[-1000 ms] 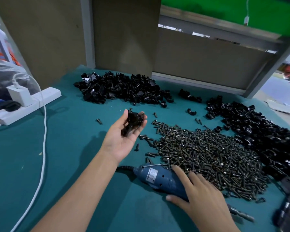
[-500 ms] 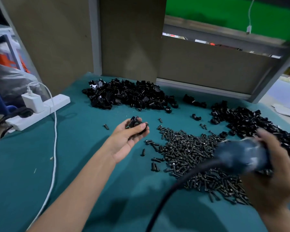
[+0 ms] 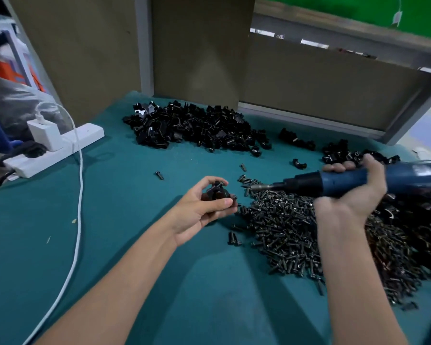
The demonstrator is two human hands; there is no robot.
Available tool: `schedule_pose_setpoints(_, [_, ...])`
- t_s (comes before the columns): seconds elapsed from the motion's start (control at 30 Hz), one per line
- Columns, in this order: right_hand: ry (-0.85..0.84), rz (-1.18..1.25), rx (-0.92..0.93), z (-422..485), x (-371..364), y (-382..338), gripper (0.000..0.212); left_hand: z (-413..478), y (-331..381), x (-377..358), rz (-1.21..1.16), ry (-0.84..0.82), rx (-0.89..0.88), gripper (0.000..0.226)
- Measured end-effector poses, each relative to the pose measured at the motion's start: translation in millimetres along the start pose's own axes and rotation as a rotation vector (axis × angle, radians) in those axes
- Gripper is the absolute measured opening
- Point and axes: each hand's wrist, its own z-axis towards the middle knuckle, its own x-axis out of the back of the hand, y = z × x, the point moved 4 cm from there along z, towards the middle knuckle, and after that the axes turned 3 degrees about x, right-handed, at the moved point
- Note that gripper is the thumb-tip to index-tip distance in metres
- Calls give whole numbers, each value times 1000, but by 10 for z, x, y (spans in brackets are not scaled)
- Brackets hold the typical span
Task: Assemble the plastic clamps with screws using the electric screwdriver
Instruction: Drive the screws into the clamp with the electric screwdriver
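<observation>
Teal-clothed table [image 3: 110,257] against brown panels [image 3: 202,46]. Left hand [image 3: 197,212] curled round black clamp [image 3: 215,194]; right hand [image 3: 353,199] gripping blue electric screwdriver [image 3: 343,182] over screw heap [image 3: 291,235]. Clamp piles [image 3: 192,128] along far edge, power strip [image 3: 60,150] at left edge.

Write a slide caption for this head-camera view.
Left hand holds a black clamp while right hand points a blue electric screwdriver toward it, over a heap of screws.
</observation>
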Motion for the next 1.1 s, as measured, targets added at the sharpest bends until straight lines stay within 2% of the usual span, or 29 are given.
schedule_pose_setpoints(0.07, [14,-65,-76,-16,-140,184,15,-1,-14,14,10,-1,18,40])
schedule_pose_setpoints(0.17, [-14,-29,-131,5,-51,279,19,18,-10,34,66,1,32,35])
schedule_pose_setpoints(0.3, [-22,12,-155,-8,-22,405,45,55,5,84,120,7,43,33])
schedule_pose_setpoints(0.5, [-47,-20,-142,-7,66,422,50,67,-36,54,260,-39,83,34])
schedule_pose_setpoints(0.83, [-83,5,-150,-73,31,436,46,-16,-30,14,315,-79,107,30])
schedule_pose_setpoints(0.97, [-46,26,-142,-73,60,425,22,-42,-59,-10,363,-102,133,38])
schedule_pose_setpoints(1.1, [-41,13,-137,-60,87,411,17,-73,-36,-30,409,-122,124,30])
